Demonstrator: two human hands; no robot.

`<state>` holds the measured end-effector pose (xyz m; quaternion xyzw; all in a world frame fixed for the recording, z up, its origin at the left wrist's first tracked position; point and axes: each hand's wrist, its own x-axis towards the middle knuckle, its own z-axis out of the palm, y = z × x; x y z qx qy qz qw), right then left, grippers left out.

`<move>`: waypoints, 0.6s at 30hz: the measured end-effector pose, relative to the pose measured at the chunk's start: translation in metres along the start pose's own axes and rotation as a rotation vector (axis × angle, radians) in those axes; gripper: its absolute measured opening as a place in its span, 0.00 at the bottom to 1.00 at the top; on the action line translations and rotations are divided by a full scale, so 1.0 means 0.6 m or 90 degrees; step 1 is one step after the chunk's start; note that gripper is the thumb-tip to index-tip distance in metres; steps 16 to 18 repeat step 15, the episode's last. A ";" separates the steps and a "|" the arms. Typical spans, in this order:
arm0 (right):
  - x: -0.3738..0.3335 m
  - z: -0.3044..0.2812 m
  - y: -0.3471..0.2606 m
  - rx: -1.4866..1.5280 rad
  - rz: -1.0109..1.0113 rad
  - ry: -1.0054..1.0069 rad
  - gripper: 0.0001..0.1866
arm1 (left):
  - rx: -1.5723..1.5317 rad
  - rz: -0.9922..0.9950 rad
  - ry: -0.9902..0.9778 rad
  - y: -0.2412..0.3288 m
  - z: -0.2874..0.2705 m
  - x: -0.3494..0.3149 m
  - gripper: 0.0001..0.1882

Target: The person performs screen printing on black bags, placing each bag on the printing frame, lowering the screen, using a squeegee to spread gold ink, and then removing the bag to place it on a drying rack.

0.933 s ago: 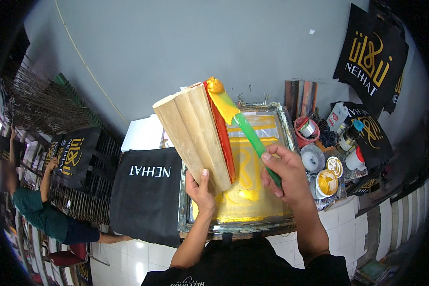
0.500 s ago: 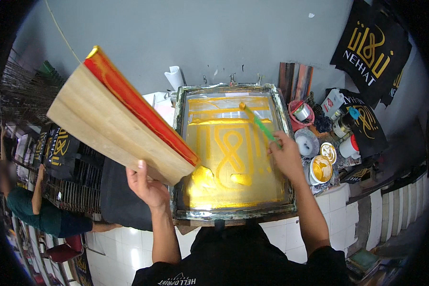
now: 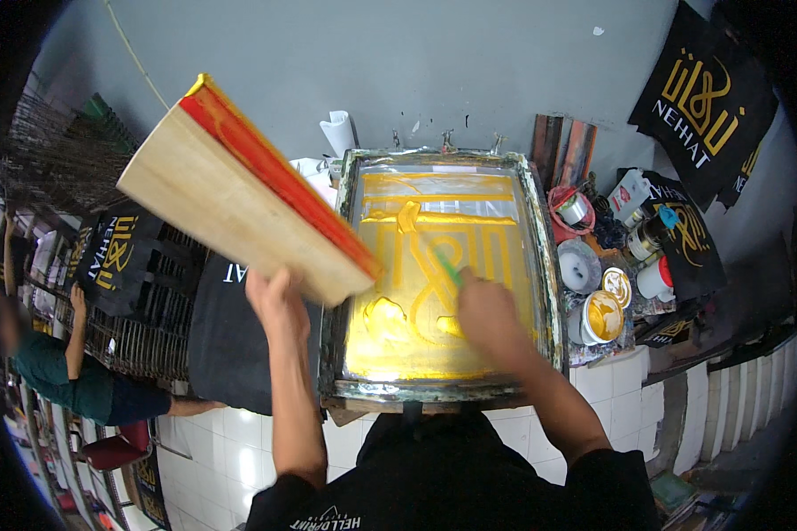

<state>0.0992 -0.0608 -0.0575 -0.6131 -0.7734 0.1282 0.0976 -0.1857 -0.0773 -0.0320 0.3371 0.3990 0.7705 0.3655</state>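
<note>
My left hand grips a wide wooden squeegee by its lower end. The squeegee is tilted up above the left side of the printing screen, and gold ink coats its red blade. In my right hand is a green-handled spatula, blurred by motion, held over the middle of the mesh. A printing screen with a worn, ink-stained frame lies flat before me; gold lettering shapes show in its mesh. Thick gold ink sits in a pool at the lower left, with a smear across the upper part.
On the right stand an open tub of gold ink, its lid, a round container and bottles. Black printed cloth lies left of the screen. Further left, a person in a dark green shirt works beside racks.
My right hand has moved left and down with the spatula, and a fresh ink smear shows on the upper mesh. The squeegee has shifted slightly right in view.
</note>
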 end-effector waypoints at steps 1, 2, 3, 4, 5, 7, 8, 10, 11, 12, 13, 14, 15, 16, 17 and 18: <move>-0.013 -0.031 0.010 0.091 0.055 0.037 0.15 | -0.043 -0.059 -0.122 -0.032 -0.050 0.053 0.23; -0.018 -0.040 0.051 0.215 0.070 0.032 0.14 | -0.087 -0.084 -0.144 -0.033 -0.008 0.073 0.23; -0.017 -0.045 0.086 0.344 0.081 0.031 0.13 | -0.068 -0.088 -0.184 -0.044 0.009 0.097 0.24; -0.013 -0.045 0.103 0.350 0.095 0.049 0.13 | -0.054 -0.078 -0.251 -0.062 0.011 0.121 0.22; -0.007 -0.044 0.119 0.356 0.113 0.068 0.13 | -0.019 -0.054 -0.328 -0.085 0.005 0.144 0.18; 0.000 -0.050 0.140 0.423 0.166 0.115 0.15 | -0.011 -0.029 -0.421 -0.115 0.020 0.161 0.13; 0.001 -0.046 0.154 0.439 0.172 0.110 0.16 | -0.038 -0.029 -0.433 -0.128 0.028 0.152 0.10; 0.010 -0.031 0.180 0.472 0.177 0.097 0.17 | 0.020 0.054 -0.499 -0.143 0.035 0.143 0.12; 0.014 -0.026 0.186 0.475 0.178 0.076 0.18 | 0.018 0.084 -0.539 -0.144 0.032 0.143 0.12; 0.019 -0.023 0.190 0.478 0.177 0.055 0.18 | 0.016 0.116 -0.578 -0.146 0.029 0.141 0.12; 0.024 -0.019 0.193 0.480 0.175 0.033 0.19 | 0.046 0.128 -0.588 -0.149 0.025 0.136 0.14; 0.027 -0.016 0.202 0.506 0.186 0.005 0.17 | 0.072 0.141 -0.597 -0.145 0.030 0.127 0.15; 0.030 -0.012 0.213 0.531 0.197 -0.022 0.16 | 0.098 0.154 -0.606 -0.141 0.035 0.116 0.17; 0.030 -0.012 0.213 0.531 0.197 -0.022 0.16 | 0.098 0.154 -0.606 -0.141 0.035 0.116 0.17; 0.030 -0.012 0.213 0.531 0.197 -0.022 0.16 | 0.098 0.154 -0.606 -0.141 0.035 0.116 0.17; 0.030 -0.012 0.213 0.531 0.197 -0.022 0.16 | 0.098 0.154 -0.606 -0.141 0.035 0.116 0.17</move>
